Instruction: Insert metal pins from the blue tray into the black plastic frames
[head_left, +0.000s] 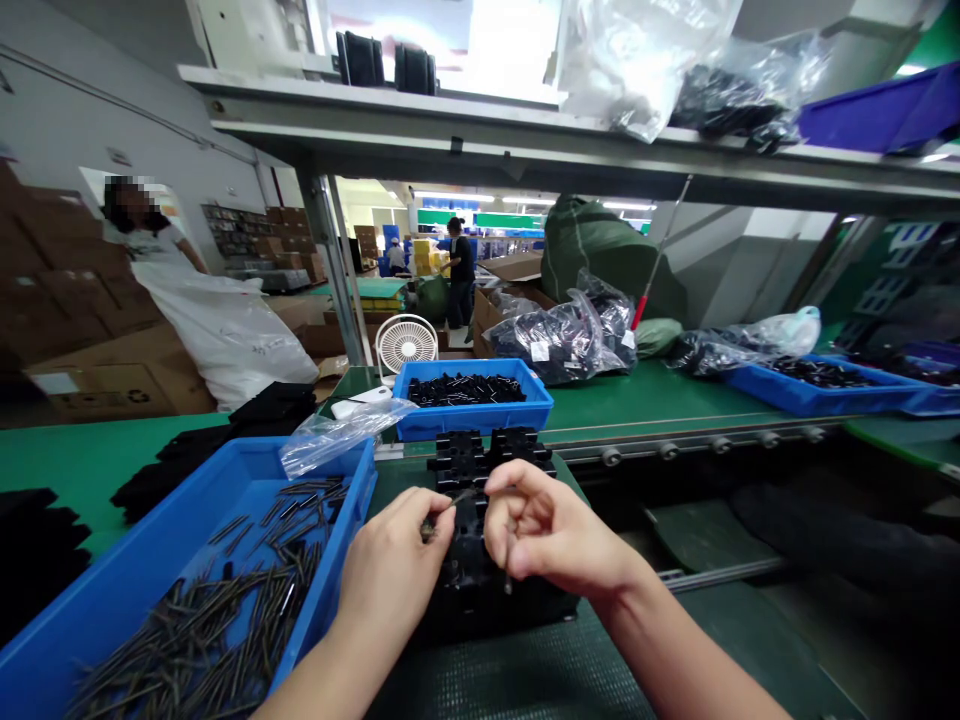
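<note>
Black moulded parts (469, 592) stand together on the green work surface, below and between my hands. My left hand (397, 550) is closed in a pinch over their left side, holding thin dark rods like those in the blue bin. Over their right side, my right hand (536, 530) has curled fingers, with a small thin rod showing below them. To the left, a large blue bin (202, 510) holds many thin brownish rods (217, 620). Behind the black parts, a smaller blue bin (474, 415) contains short black pieces (469, 390).
A small white fan (406, 345) stands behind the smaller bin. Plastic bags (562, 335) and more blue bins (825, 400) lie at the right rear. An overhead shelf (450, 115) spans the view. A person (150, 230) stands at the left back beside a white sack (217, 330).
</note>
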